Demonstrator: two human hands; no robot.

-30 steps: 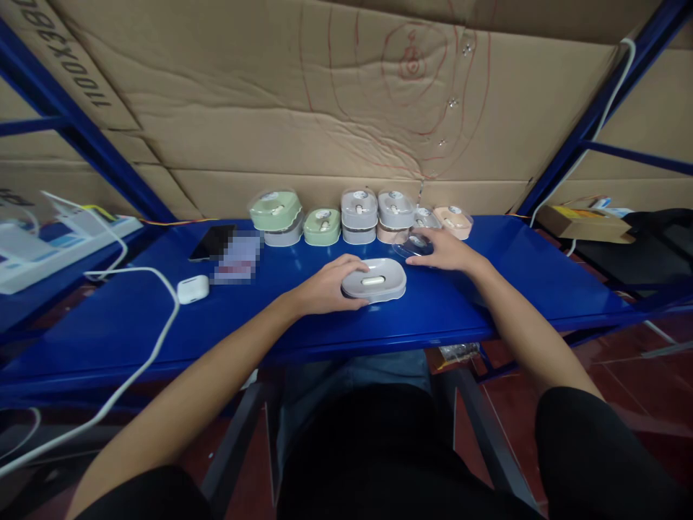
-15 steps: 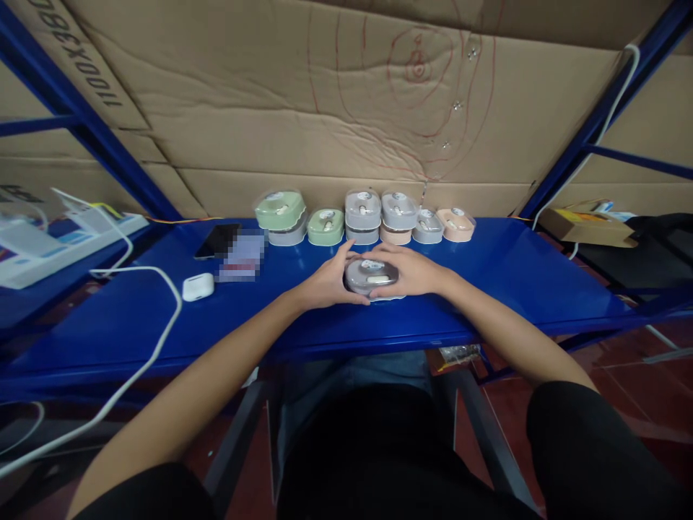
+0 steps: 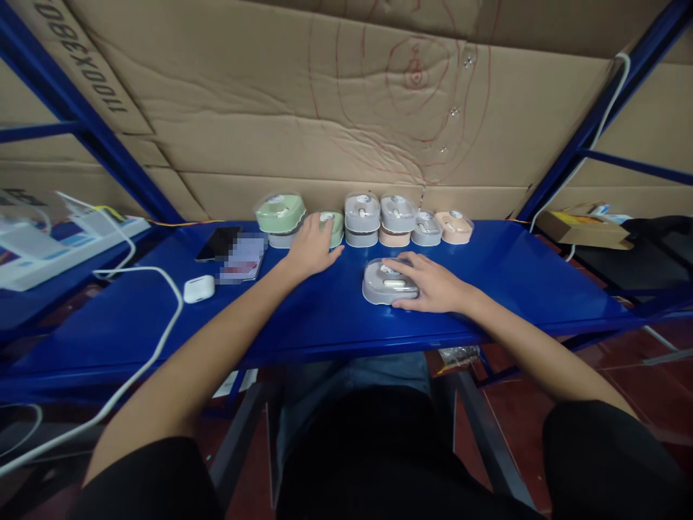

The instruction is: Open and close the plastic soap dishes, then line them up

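Note:
A grey lidded lunch box [image 3: 375, 289] with a clear lid rests on the blue table in front of me. My right hand [image 3: 436, 283] grips its right side, fingers over the top and thumb low at the near edge. Farther back and to the left, my left hand [image 3: 312, 247] reaches with fingers stretched and thumb apart onto a small green lidded box [image 3: 336, 225], covering its left part. Left of that, a green box [image 3: 280, 213] is stacked on a grey one [image 3: 282, 239].
Along the cardboard wall stand more grey boxes [image 3: 362, 211], some stacked, and a peach box [image 3: 455, 227] at the row's right end. At left lie a black phone [image 3: 216, 243], a white earbud case [image 3: 199, 289] and a white cable [image 3: 167, 325].
My left hand has let go of the grey lunch box and moved back and left to the small green box. The grey box has shifted slightly right with my right hand.

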